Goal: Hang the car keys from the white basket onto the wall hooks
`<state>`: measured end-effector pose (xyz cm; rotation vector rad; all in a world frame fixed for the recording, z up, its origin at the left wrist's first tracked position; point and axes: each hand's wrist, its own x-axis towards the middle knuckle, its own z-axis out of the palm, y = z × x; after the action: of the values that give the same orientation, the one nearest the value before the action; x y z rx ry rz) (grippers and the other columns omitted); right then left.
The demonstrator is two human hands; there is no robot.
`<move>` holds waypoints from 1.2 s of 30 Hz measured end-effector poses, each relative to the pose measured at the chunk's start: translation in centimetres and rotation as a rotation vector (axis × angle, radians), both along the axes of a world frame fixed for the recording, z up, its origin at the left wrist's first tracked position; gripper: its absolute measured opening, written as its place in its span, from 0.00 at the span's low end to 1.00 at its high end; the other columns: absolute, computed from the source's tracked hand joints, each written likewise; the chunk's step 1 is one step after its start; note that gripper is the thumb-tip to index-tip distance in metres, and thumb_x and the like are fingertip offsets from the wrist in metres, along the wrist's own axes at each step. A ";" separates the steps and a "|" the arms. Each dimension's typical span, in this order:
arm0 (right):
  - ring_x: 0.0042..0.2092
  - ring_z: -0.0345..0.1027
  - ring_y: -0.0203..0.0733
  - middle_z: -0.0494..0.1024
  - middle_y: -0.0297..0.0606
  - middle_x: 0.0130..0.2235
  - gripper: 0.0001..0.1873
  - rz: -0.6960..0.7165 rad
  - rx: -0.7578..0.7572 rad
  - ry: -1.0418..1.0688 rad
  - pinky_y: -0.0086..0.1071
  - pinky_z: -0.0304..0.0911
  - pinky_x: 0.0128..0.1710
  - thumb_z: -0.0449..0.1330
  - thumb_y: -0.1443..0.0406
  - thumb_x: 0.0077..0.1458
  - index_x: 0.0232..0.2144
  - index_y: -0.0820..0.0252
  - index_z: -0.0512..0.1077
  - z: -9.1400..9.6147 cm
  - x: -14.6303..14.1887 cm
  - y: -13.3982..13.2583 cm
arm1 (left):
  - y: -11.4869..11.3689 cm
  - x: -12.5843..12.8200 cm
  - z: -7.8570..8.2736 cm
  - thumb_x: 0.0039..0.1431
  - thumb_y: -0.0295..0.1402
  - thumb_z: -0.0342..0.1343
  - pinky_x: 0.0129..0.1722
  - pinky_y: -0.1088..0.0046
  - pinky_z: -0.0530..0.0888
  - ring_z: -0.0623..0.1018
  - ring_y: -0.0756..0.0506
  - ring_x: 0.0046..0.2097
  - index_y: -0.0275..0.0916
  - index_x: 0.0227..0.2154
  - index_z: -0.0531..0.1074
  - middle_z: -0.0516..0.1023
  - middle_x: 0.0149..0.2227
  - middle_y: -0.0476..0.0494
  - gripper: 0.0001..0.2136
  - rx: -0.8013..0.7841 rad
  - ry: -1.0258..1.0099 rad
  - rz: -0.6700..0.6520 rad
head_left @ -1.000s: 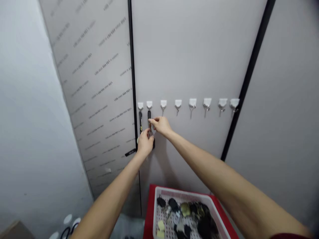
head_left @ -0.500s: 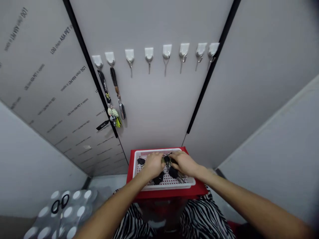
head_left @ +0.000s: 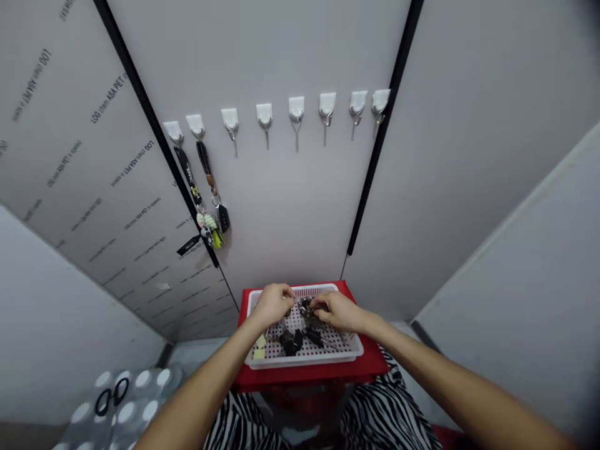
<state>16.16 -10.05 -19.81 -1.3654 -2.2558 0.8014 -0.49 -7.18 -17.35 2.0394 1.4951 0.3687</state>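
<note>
Now | eight hooks (head_left: 264,112) | two keychains (head_left: 205,159) | one basket (head_left: 309,360) | right hand (head_left: 338,311) at keys (head_left: 307,309), left hand (head_left: 273,305) beside — grips unclear

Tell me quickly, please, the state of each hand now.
Left hand: partly curled over the white basket; cannot tell whether it holds anything.
Right hand: partly curled at the keys; cannot tell whether it grips them.
</note>
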 end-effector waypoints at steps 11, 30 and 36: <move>0.29 0.58 0.34 0.68 0.36 0.31 0.22 -0.074 -0.025 0.265 0.28 0.54 0.29 0.54 0.66 0.35 0.39 0.62 0.62 -0.3 -3.3 1.1 | 0.6 -0.5 2.9 0.37 0.29 0.48 0.20 0.81 0.60 0.65 0.55 0.19 0.34 0.19 0.62 0.68 0.18 0.51 0.04 -0.287 -0.658 0.082; 0.21 0.62 0.28 0.69 0.32 0.22 0.13 -0.090 -0.642 0.799 0.24 0.58 0.22 0.56 0.64 0.35 0.27 0.64 0.61 4.2 -3.6 1.8 | 0.7 -4.8 5.0 0.36 0.27 0.47 0.16 0.83 0.56 0.61 0.57 0.17 0.34 0.21 0.61 0.65 0.16 0.54 0.05 -0.247 -0.668 0.154; 0.22 0.61 0.26 0.68 0.31 0.20 0.08 -0.006 -0.644 0.891 0.23 0.57 0.25 0.55 0.66 0.36 0.23 0.65 0.61 5.3 -3.8 2.4 | -0.1 -4.2 4.6 0.37 0.27 0.48 0.16 0.83 0.55 0.59 0.57 0.17 0.33 0.28 0.64 0.64 0.16 0.55 0.11 -0.268 -0.554 0.028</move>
<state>12.33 -7.64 -14.51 -0.9168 -1.3310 1.7937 -4.72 -7.25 -12.79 1.5410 1.1563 0.6456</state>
